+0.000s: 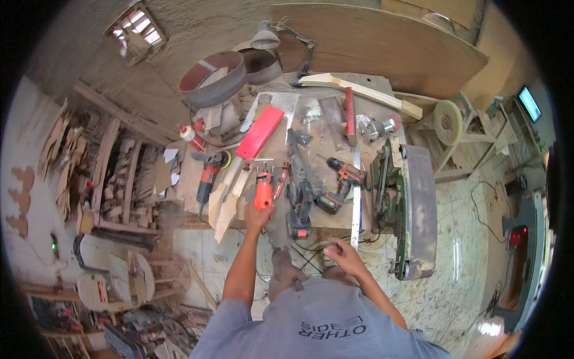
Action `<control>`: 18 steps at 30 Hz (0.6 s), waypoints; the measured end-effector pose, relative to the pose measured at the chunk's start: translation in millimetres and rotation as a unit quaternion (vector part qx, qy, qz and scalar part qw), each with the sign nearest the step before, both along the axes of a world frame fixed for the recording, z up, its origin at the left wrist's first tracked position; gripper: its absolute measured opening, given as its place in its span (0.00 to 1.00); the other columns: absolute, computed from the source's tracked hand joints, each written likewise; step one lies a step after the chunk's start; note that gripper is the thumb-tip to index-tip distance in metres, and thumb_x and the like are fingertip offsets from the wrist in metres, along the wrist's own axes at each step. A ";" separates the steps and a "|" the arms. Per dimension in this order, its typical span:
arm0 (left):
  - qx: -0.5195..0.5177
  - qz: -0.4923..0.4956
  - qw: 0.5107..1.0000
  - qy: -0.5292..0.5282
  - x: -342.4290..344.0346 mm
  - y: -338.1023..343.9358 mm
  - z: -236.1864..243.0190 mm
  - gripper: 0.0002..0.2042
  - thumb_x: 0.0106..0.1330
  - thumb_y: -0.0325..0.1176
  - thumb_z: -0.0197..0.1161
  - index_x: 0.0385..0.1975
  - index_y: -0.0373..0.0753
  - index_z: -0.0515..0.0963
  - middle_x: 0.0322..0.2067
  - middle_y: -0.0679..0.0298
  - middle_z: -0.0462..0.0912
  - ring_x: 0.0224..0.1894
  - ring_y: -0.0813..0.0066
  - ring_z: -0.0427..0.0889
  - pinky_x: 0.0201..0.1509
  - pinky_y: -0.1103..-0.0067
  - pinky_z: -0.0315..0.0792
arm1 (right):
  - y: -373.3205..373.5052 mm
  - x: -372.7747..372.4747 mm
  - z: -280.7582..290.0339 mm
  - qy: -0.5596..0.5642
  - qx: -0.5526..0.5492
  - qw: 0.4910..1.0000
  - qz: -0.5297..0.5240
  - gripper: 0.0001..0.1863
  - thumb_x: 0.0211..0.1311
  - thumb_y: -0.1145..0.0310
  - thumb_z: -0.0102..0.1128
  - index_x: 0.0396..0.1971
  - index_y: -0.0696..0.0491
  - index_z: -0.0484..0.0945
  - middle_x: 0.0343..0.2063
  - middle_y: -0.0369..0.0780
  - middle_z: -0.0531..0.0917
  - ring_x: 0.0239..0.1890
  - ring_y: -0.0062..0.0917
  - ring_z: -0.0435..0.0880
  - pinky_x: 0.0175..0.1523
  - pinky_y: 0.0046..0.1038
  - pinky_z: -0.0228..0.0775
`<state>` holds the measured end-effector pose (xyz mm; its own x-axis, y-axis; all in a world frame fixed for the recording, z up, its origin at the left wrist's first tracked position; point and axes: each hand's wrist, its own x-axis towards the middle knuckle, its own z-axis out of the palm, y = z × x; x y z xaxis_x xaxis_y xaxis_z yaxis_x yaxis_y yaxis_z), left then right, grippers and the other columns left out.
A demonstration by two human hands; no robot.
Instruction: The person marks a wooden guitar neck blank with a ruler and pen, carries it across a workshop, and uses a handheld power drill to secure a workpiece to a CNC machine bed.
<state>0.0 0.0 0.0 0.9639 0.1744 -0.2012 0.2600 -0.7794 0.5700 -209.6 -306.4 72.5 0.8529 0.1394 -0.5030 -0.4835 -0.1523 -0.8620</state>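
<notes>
My left hand (261,213) grips a red, upright power tool (263,186) near the bench's front. A small red implement (281,180) and a long black cordless tool (296,203) lie to its right; an angle grinder (210,175) and pale wood pieces (226,213) lie to its left. An orange-and-black drill (350,175) rests beside a steel ruler (356,221) that overhangs the front edge. My right hand (341,254) hangs in front of the bench beside that ruler, holding nothing, fingers loosely curled with the thumb apart.
A belt sander (412,209) occupies the bench's (373,96) right end. Behind are a round drum (212,78), a lamp (265,37) and a plywood panel (382,42). Timber shelves (122,185) line the left; cables (308,260) lie on the tiled floor.
</notes>
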 end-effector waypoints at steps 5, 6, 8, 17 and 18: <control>-0.030 -0.083 0.996 0.007 63.2 -14.1 -5.5 0.42 0.45 0.57 0.79 0.51 0.28 0.73 0.49 0.43 0.81 0.54 0.42 0.80 0.58 0.57 0.73 | 68.0 97.7 -31.1 -0.122 -0.074 0.971 -0.192 0.41 0.63 0.53 0.73 0.68 0.60 0.66 0.51 0.47 0.82 0.50 0.30 0.83 0.56 0.32 0.77; -0.020 -0.077 0.997 0.018 57.5 -8.8 -16.1 0.41 0.46 0.56 0.79 0.52 0.29 0.74 0.49 0.43 0.81 0.53 0.43 0.81 0.58 0.57 0.74 | 81.7 105.3 -23.3 -0.086 -0.058 0.970 -0.220 0.37 0.63 0.54 0.73 0.65 0.61 0.71 0.48 0.46 0.83 0.49 0.29 0.82 0.55 0.32 0.76; -0.003 -0.078 0.997 0.027 59.7 -12.5 -35.6 0.39 0.48 0.55 0.78 0.53 0.32 0.74 0.51 0.43 0.82 0.52 0.44 0.83 0.56 0.57 0.75 | 84.4 124.2 -61.4 -0.125 -0.161 0.946 -0.251 0.33 0.63 0.54 0.73 0.60 0.61 0.74 0.45 0.44 0.84 0.47 0.28 0.82 0.54 0.32 0.75; -0.195 -0.042 0.980 0.007 58.4 -14.0 3.2 0.32 0.46 0.43 0.78 0.47 0.32 0.72 0.43 0.45 0.81 0.47 0.44 0.82 0.55 0.58 0.74 | 110.9 161.8 -5.9 -0.124 -0.124 0.868 -0.464 0.16 0.54 0.71 0.67 0.43 0.60 0.79 0.36 0.41 0.85 0.36 0.25 0.82 0.45 0.29 0.74; -0.230 -0.055 0.971 0.033 63.8 -22.5 6.8 0.32 0.47 0.43 0.78 0.47 0.33 0.71 0.45 0.45 0.80 0.48 0.44 0.81 0.55 0.57 0.74 | 102.1 166.7 -15.4 -0.157 -0.134 0.847 -0.490 0.15 0.55 0.71 0.67 0.42 0.60 0.79 0.34 0.40 0.85 0.35 0.25 0.82 0.44 0.29 0.74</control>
<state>63.8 -22.5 6.8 0.9539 -0.0518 -0.2955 0.2374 -0.4720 0.8490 -42.9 -204.4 57.1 0.5909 -0.7958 -0.1322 -0.2451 -0.0210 -0.9693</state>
